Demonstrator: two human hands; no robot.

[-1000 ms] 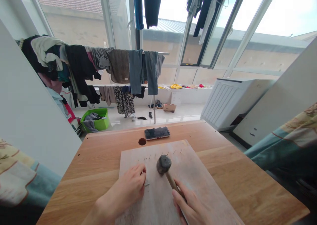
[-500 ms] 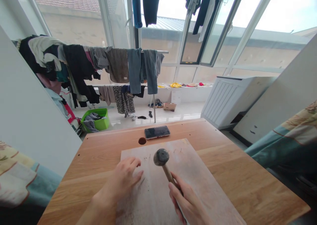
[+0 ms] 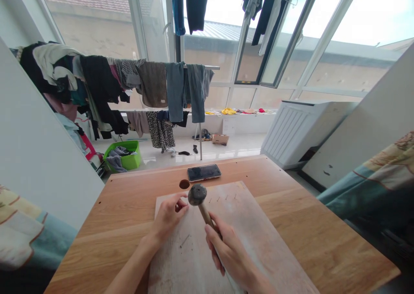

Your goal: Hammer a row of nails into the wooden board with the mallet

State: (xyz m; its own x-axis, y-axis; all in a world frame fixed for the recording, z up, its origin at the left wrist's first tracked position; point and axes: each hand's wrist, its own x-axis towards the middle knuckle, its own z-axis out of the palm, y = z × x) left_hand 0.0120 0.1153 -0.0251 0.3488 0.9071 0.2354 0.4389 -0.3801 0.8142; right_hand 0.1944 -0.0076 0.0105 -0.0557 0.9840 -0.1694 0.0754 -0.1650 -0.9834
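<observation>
My right hand (image 3: 226, 248) wraps around the wooden handle of a hammer (image 3: 197, 195). Its dark, rounded head hovers over the far left part of a pale wooden board (image 3: 258, 246). Just left of the head is my left hand (image 3: 170, 214), thumb and forefinger curled together in a pinch. What sits between those fingertips is too small to make out, and the hammer head partly covers that spot. Several thin nails (image 3: 218, 198) stand in a row near the board's far edge. A loose nail (image 3: 185, 241) lies on the board below my left hand, among small dark marks.
The board rests on a wooden table (image 3: 310, 212). Beyond it lie a phone (image 3: 204, 172) and a round hole (image 3: 184, 184) in the tabletop. Past the table are a laundry rack (image 3: 211, 67), a green basket (image 3: 131, 161) and a white ribbed appliance (image 3: 284, 132).
My left hand has moved up the board, its spread fingers closing into a pinch. The hammer has shifted left and slightly farther away, close to those fingers.
</observation>
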